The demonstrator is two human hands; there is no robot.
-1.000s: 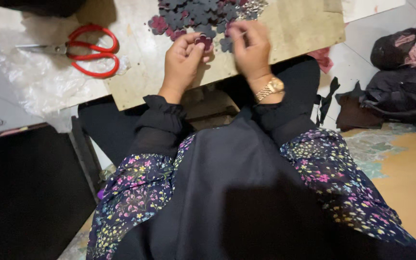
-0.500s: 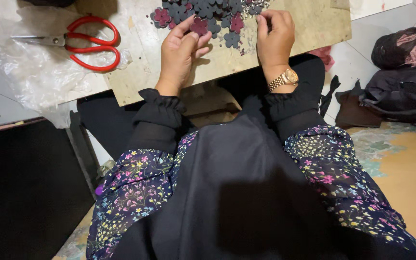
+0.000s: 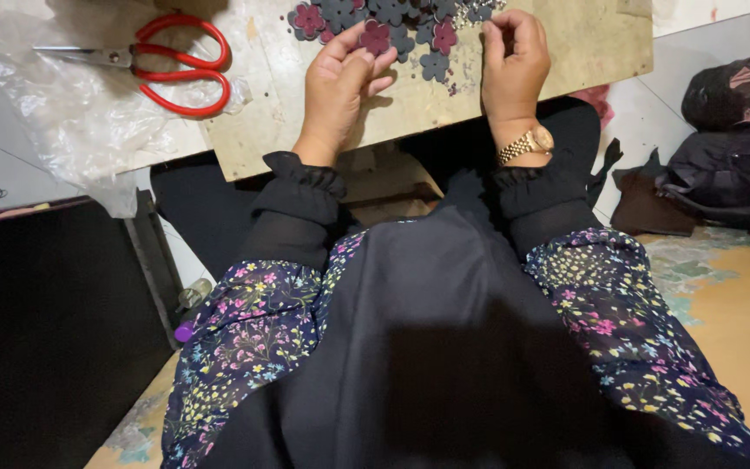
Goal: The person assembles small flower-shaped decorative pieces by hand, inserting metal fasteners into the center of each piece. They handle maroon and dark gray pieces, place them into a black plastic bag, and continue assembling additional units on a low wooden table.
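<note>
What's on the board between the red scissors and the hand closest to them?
Nothing: the head view shows only bare wooden board between the scissors and the left hand. The flower pieces lie farther along, by the fingertips.

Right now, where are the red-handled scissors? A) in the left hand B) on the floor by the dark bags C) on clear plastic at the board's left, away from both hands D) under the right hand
C: the red-handled scissors lie on the clear plastic sheet, left of the left hand, which rests by the fabric flowers; nothing touches them.
</note>
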